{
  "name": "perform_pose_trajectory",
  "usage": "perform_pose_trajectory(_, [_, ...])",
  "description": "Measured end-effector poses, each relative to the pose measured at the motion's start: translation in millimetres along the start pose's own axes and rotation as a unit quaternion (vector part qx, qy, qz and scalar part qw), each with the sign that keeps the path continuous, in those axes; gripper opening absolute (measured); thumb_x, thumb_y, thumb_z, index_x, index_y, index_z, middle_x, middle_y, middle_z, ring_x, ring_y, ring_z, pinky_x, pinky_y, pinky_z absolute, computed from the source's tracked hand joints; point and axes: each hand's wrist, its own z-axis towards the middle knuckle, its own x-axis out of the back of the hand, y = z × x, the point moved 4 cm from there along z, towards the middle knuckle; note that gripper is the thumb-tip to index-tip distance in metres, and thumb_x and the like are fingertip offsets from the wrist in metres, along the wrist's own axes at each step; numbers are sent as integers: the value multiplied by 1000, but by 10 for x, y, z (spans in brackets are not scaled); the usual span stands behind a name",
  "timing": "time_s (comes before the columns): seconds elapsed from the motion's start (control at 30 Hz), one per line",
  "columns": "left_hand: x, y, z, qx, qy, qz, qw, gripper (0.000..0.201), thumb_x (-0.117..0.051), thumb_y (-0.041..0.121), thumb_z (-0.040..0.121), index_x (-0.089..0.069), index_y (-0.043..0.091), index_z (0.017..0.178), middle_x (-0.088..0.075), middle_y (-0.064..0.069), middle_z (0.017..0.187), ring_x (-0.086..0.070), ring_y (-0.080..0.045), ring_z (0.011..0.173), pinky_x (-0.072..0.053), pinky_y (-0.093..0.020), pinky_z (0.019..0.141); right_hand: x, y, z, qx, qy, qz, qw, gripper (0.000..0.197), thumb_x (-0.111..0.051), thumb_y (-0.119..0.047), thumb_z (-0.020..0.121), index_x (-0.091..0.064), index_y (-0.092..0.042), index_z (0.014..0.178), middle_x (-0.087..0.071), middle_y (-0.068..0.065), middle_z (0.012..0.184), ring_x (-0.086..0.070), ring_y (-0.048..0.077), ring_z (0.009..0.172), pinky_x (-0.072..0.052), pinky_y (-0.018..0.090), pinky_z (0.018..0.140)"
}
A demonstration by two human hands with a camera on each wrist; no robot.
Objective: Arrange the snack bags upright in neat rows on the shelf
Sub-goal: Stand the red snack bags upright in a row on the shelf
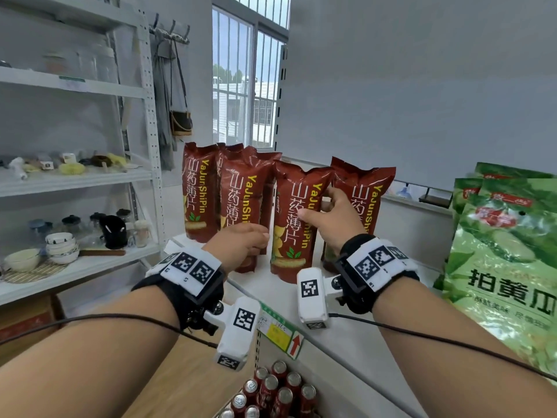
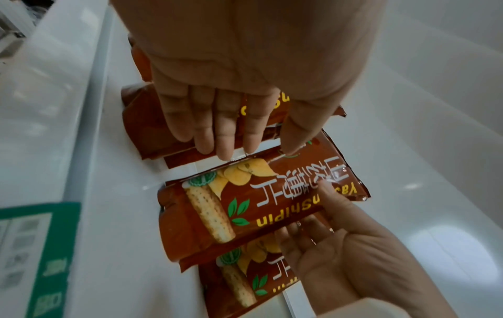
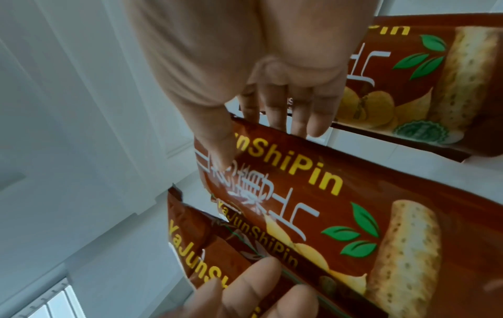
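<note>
Several red-brown snack bags stand upright on the white shelf top (image 1: 346,333). My right hand (image 1: 331,218) grips the front middle bag (image 1: 289,251), thumb on its printed face and fingers behind its right edge; in the right wrist view the thumb presses that bag (image 3: 326,193) below my right hand (image 3: 258,103). My left hand (image 1: 241,239) reaches in from the left with straight fingers (image 2: 217,129), whose tips touch the neighbouring bag (image 1: 241,194) beside the held bag (image 2: 258,204). Another bag (image 1: 366,200) stands behind on the right, and one (image 1: 200,194) at the far left.
Large green snack bags (image 1: 506,260) lean at the right end of the shelf. A price label (image 1: 280,330) sits on the front edge, with red cans (image 1: 271,390) on the level below. A white rack (image 1: 75,267) with bowls and jars stands to the left.
</note>
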Motion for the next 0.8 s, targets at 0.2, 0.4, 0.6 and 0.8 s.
perform_pose_trajectory(0.2, [-120, 46, -24, -17, -23, 12, 1000, 11, -59, 12, 86, -70, 13, 84, -69, -4, 81, -61, -16, 69, -46, -27, 64, 418, 7, -129, 33, 192, 22, 981, 38, -68, -25, 80, -45, -28, 110, -54, -8, 98, -57, 9, 89, -45, 19, 68])
perform_pose_trajectory(0.4, [-247, 197, -34, -41, -38, 13, 998, 10, -59, 16, 89, -69, 15, 87, -72, 4, 73, -61, -12, 66, -46, -25, 62, 848, 207, -49, -54, 333, -5, 941, 63, -71, -27, 74, -38, -22, 127, -45, 6, 129, -46, 26, 118, -41, 35, 94])
perform_pose_trajectory(0.6, [-411, 323, -60, -54, -58, 27, 996, 11, -60, 22, 90, -69, 16, 89, -72, 6, 73, -63, -4, 60, -47, -20, 58, 773, 392, 134, -84, 151, 26, 985, 71, -76, -30, 76, -41, -17, 136, -59, 7, 127, -63, 21, 101, -49, 33, 82])
perform_pose_trajectory(0.8, [-581, 379, -90, -53, -69, 15, 996, 12, -62, 22, 88, -69, 22, 98, -72, 2, 89, -66, -10, 77, -51, -21, 58, 891, 377, 11, -12, 140, 107, 984, 23, -75, -22, 76, -60, -28, 93, -70, -11, 87, -69, 5, 73, -51, 24, 65])
